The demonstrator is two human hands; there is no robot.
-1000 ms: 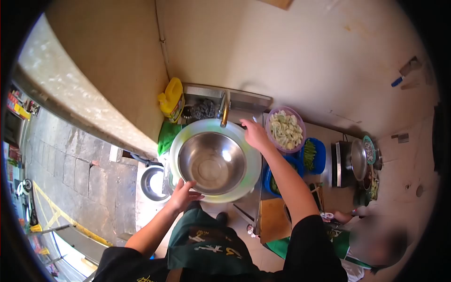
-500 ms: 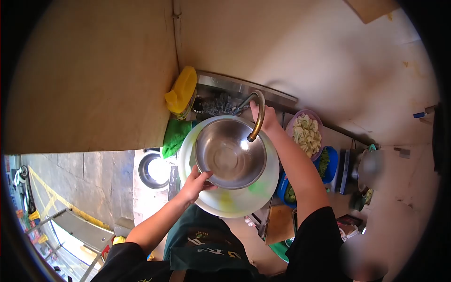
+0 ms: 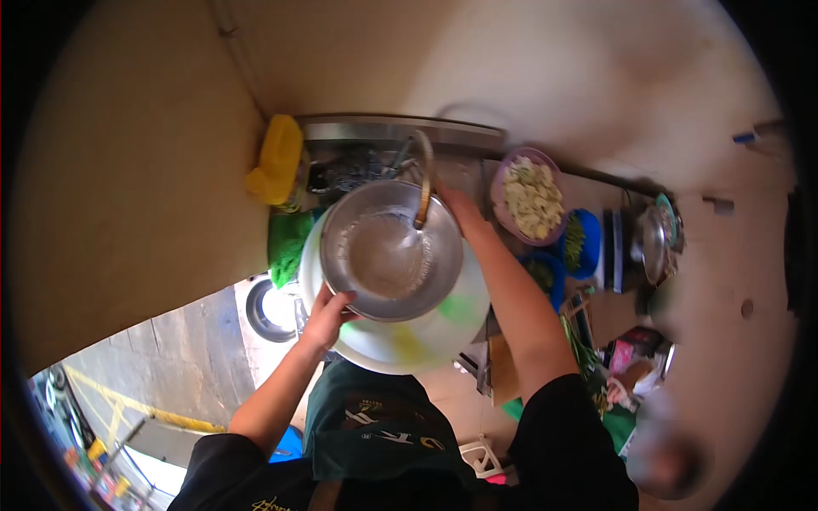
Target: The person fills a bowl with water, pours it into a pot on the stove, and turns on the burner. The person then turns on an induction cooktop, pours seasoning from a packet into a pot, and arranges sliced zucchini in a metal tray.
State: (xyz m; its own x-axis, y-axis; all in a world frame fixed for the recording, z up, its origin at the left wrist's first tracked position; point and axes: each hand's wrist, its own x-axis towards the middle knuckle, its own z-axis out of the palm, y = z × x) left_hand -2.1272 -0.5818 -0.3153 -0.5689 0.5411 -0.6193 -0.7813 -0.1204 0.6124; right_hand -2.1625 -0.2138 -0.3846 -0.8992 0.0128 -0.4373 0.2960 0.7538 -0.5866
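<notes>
A stainless steel bowl (image 3: 388,302) is held over a large pale basin (image 3: 426,349). Water runs into it from a curved brass-coloured faucet (image 3: 425,175), and the liquid inside looks cloudy with small bubbles. My left hand (image 3: 327,317) grips the bowl's near left rim, thumb on the inside edge. At the far right rim, my right hand (image 3: 458,209) holds the bowl beside the spout; most of its fingers are hidden behind the metal.
A yellow jug (image 3: 279,162) and a green cloth (image 3: 290,243) are at the left. Along the right stand a pink bowl of cut cauliflower (image 3: 532,198) and a blue container of green vegetables (image 3: 583,243). Another metal bowl (image 3: 258,308) lies lower left.
Water now flows into the bowl, which was under a dry spout before. My right hand has come from beside the faucet's base to the bowl's rim. The view has shifted.
</notes>
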